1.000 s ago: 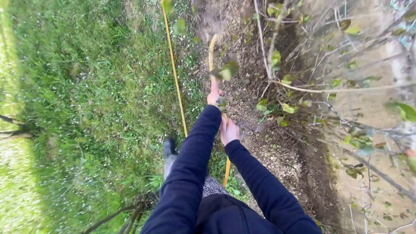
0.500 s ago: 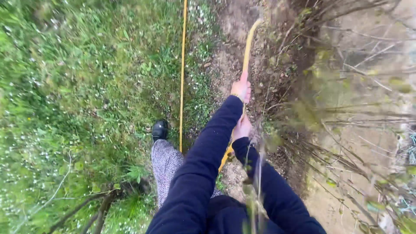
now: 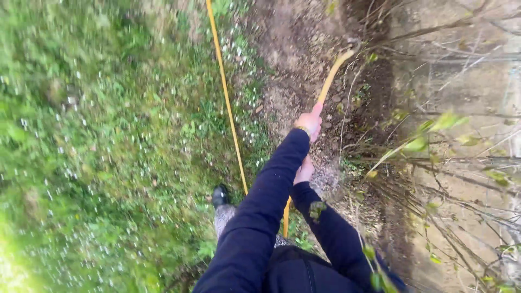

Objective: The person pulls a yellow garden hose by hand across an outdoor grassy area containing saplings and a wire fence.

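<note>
Both my arms, in dark blue sleeves, reach forward over bare soil. My left hand (image 3: pixel 309 122) is shut on a long yellowish wooden handle (image 3: pixel 331 78), further out along it. My right hand (image 3: pixel 304 171) is shut on the same handle closer to my body. The handle's far end meets the earth near thin bare stems at the top; its tool head is hidden. The near end of the handle (image 3: pixel 286 216) shows below my arms.
A yellow cord (image 3: pixel 226 97) runs straight along the border between grass and soil. Grass with small white flowers (image 3: pixel 108 141) fills the left. My black shoe (image 3: pixel 220 195) stands on the grass. Bare twigs with few leaves (image 3: pixel 434 141) and a pale wall lie right.
The view has swung and blurred. The handle now leans further right, and both hands stay gripped on it. My foot appears lower in the frame.
</note>
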